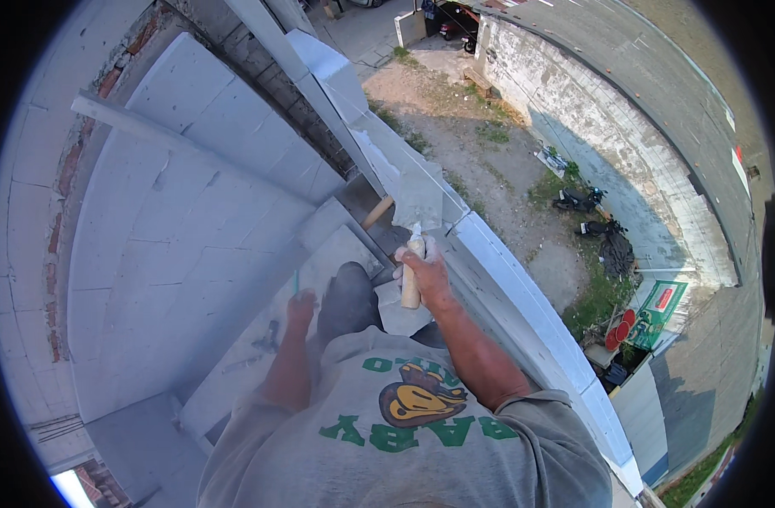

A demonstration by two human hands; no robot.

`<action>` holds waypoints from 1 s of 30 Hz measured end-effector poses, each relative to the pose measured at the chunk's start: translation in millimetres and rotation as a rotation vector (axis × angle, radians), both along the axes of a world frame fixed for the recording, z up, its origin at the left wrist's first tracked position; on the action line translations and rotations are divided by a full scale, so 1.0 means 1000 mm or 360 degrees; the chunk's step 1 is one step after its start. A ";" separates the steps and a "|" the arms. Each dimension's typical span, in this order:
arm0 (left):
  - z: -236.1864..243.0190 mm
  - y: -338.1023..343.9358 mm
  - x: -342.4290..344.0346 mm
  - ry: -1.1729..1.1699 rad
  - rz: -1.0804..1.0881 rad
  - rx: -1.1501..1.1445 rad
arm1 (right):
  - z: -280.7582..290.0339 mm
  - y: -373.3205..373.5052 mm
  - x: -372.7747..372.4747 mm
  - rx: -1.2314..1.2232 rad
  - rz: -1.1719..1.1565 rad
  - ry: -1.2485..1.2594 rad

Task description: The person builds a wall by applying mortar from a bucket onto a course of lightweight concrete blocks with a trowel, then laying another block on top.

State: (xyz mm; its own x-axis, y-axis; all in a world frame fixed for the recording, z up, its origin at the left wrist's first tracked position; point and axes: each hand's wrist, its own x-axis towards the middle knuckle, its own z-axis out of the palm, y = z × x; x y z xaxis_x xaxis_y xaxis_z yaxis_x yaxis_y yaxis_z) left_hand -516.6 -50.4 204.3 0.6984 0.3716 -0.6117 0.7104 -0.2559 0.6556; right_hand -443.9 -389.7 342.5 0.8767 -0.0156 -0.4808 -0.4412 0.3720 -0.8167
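My right hand (425,267) grips the pale wooden handle of a trowel (411,288), which points away from me. Its whitish, flat blade (418,199) lies over the top of the white block ledge (375,152) along the edge of the drop. Below and left, my left hand (299,309) is closed on a thin teal object (296,282), too small to identify, above the grey dusty ledge (248,364) beside my dark trouser leg (345,300). A short wooden bar (377,212) lies just left of the blade.
A pale block wall (176,237) curves along my left, with a long batten (133,123) across it. Down to the right beyond the edge lie a dirt yard (523,245), parked motorbikes (578,199), red round objects (620,330), a green banner (662,309) and a weathered wall (565,76).
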 end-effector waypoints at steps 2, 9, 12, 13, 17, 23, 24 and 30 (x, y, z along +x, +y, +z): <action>-0.004 0.016 0.021 -0.0059 0.0015 0.0039 | -0.004 0.017 0.022 0.0345 -0.0009 0.0018; -0.007 0.078 0.127 0.0163 -0.0596 -0.0023 | -0.013 0.104 0.099 0.0368 -0.0424 -0.0109; -0.014 0.183 0.180 -0.0332 -0.1340 0.0484 | 0.014 0.167 0.132 0.0360 -0.0750 -0.0222; -0.008 0.205 0.202 -0.0306 -0.1342 0.0474 | 0.010 0.180 0.147 0.0363 -0.0796 -0.0220; 0.052 0.241 0.300 -0.0052 -0.1335 0.0394 | -0.007 0.226 0.183 0.0671 -0.0910 -0.0096; 0.107 0.262 0.349 0.0104 -0.1001 0.0323 | -0.024 0.298 0.270 0.0014 -0.1225 -0.0009; 0.099 0.270 0.346 0.0066 -0.1089 0.0298 | -0.021 0.305 0.285 -0.0155 -0.1252 0.0035; 0.087 0.277 0.318 0.0317 -0.1738 0.0237 | -0.022 0.344 0.342 -0.0851 -0.1300 0.0098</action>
State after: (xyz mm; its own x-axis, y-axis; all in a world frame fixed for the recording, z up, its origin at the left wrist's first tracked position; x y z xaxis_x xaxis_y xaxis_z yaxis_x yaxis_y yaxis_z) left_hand -198.3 226.4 291.1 0.5891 -0.3019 -0.7496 0.1454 -0.8728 0.4658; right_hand -101.5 -45.8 320.9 0.4727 -0.8361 -0.2784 -0.2598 0.1696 -0.9506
